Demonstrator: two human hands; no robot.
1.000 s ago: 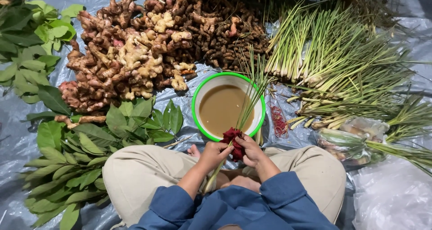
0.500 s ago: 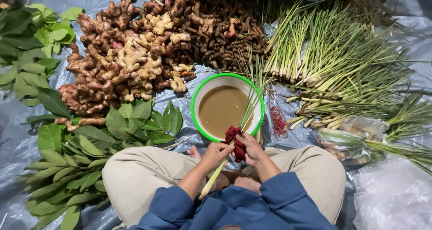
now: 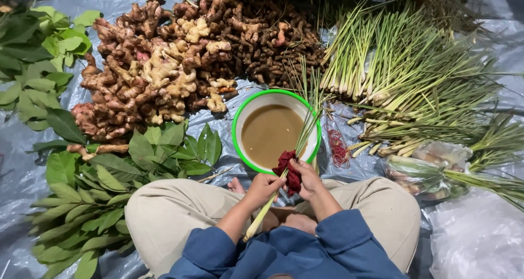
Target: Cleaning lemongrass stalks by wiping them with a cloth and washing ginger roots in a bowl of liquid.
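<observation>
I sit cross-legged and hold a lemongrass stalk (image 3: 297,148) over my lap, its thick end toward me and its leaves reaching out over the bowl. My left hand (image 3: 264,187) grips the stalk's lower part. My right hand (image 3: 308,177) presses a dark red cloth (image 3: 289,171) around the stalk just above the left hand. Right in front of my hands stands a white bowl with a green rim (image 3: 238,124), filled with cloudy brown water.
A heap of ginger and turmeric roots (image 3: 174,66) lies behind the bowl. A lemongrass pile (image 3: 404,77) spreads at the right, with red rubber bands (image 3: 339,148) and plastic bags (image 3: 431,167) beside it. Green leaves (image 3: 109,192) cover the left. A grey plastic sheet (image 3: 480,235) lies under everything.
The hands and cloth have shifted slightly along the stalk, and the stalk's thick end now sticks out lower toward my lap. Everything else has stayed put.
</observation>
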